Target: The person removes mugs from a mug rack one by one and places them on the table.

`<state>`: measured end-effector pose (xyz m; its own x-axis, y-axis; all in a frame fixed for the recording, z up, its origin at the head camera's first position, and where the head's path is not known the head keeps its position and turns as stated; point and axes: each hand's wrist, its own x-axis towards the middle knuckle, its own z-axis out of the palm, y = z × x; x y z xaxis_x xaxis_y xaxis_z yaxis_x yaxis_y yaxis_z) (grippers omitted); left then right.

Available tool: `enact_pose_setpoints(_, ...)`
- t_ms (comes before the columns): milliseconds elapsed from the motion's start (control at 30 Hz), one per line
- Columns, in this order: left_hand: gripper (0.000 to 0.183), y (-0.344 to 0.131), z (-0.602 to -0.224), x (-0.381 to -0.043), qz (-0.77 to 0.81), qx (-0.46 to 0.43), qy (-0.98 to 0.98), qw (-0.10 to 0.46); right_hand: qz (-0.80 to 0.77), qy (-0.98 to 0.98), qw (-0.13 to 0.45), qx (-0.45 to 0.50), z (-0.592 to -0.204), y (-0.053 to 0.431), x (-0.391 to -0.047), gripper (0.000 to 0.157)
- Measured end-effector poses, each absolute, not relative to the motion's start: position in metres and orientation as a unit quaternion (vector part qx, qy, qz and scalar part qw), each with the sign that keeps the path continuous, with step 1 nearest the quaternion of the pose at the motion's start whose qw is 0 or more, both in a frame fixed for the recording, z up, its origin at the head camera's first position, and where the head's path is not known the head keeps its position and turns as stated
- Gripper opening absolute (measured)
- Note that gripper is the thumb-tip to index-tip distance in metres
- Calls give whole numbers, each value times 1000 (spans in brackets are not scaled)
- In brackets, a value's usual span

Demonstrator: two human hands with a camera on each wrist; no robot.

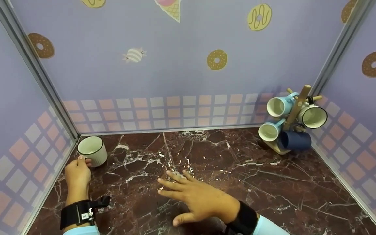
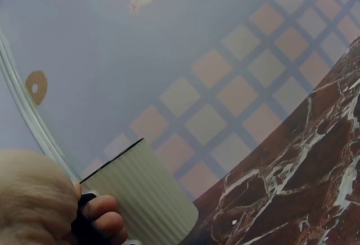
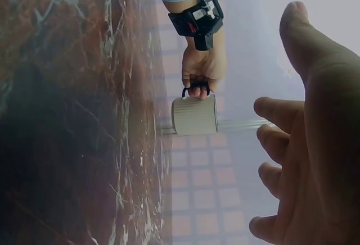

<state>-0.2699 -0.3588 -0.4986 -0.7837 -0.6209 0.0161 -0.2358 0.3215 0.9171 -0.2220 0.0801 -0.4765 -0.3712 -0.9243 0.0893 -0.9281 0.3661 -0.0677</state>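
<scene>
At the far left corner of the table stands a cream ribbed mug (image 1: 94,152) with a black rim and a dark handle. My left hand (image 1: 78,173) grips that handle, fingers curled through it. From close by, the ribbed mug (image 2: 143,194) appears beside the curled fingers (image 2: 107,214). My right hand (image 1: 201,197) is over the middle front of the table, fingers spread, holding nothing. In the right wrist view, the mug (image 3: 194,114) is beyond the open right hand (image 3: 304,144), held by its handle.
A wooden mug tree (image 1: 300,104) at the back right carries two light-blue mugs, a white mug (image 1: 313,116) with a black rim and a dark blue mug (image 1: 295,140). Patterned purple walls enclose the dark red marbled table (image 1: 273,182) at the back and sides.
</scene>
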Motion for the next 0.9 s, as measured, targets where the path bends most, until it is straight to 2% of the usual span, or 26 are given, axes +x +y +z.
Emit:
enact_pose_setpoints(600,59,-372,-512,-272,-524,281,-787,164,29,-828,18,559,-480,80,-222,97)
enact_pose_setpoints(900,64,-375,-512,-276,-464,269,-823,186,35,-832,14,554,-478,79,-222,96)
